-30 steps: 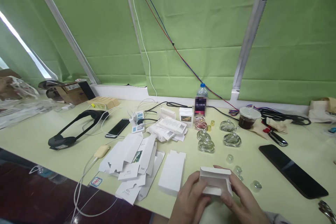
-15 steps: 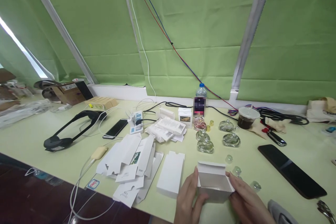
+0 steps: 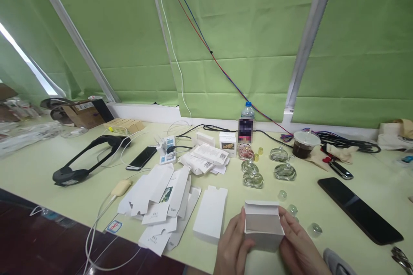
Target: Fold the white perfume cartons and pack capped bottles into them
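Observation:
A small white cardboard box (image 3: pixel 263 240) is held between my two hands near the table's front edge, its mouth facing up and one flap standing at the back. My left hand (image 3: pixel 232 242) grips its left side, thumb at the front. On the right side, my right hand (image 3: pixel 300 240) closes round the box wall. Just left lies another white box (image 3: pixel 210 215), with a heap of flattened white cartons (image 3: pixel 161 202) beyond it. Behind my hands stand several glass bottles (image 3: pixel 253 178), and small pale green caps (image 3: pixel 315 229) lie to the right.
A black phone (image 3: pixel 359 210) lies at the right, and a cup of dark drink (image 3: pixel 305 144) stands behind it. At the back are a water bottle (image 3: pixel 248 111) and a power strip (image 3: pixel 166 149). A black headset (image 3: pixel 90 159) lies left.
The right hand has shifted slightly up and left along the box's side. The box has turned a little and its right flap now stands more upright.

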`<state>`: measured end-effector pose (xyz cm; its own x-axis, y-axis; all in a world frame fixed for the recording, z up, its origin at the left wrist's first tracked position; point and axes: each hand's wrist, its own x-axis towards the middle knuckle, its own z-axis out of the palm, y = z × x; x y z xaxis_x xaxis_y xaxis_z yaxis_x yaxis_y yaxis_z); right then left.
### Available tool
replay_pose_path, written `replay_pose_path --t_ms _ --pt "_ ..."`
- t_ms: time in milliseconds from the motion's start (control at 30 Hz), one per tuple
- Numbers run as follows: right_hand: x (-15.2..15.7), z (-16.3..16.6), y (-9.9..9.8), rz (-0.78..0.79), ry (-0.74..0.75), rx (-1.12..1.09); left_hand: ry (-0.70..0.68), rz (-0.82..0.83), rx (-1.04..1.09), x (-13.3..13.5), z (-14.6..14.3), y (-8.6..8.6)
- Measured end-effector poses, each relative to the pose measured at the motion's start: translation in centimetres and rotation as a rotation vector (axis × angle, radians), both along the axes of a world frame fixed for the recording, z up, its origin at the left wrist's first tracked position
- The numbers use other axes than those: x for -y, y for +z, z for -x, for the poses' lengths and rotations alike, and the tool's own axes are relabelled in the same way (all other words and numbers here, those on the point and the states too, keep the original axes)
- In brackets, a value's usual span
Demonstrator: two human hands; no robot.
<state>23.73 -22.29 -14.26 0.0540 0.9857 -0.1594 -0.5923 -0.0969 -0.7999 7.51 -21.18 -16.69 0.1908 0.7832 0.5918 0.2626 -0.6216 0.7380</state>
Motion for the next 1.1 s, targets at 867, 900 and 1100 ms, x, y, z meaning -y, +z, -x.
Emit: replay_pose_path --t_ms 867,900,1100 --pt "1.4 -2.5 2.1 -0.169 -0.087 0.995 0.193 -0.133 -0.330 -1.4 3.3 1.6" --pt "1.3 -3.2 2.1 -0.175 -0.083 1.046 0.328 -0.089 -0.387 -1.7 3.8 2.3" --pt "0.6 -4.1 1.6 -0.231 -0.021 1.130 0.702 0.042 -0.899 -3.3 4.7 4.1"
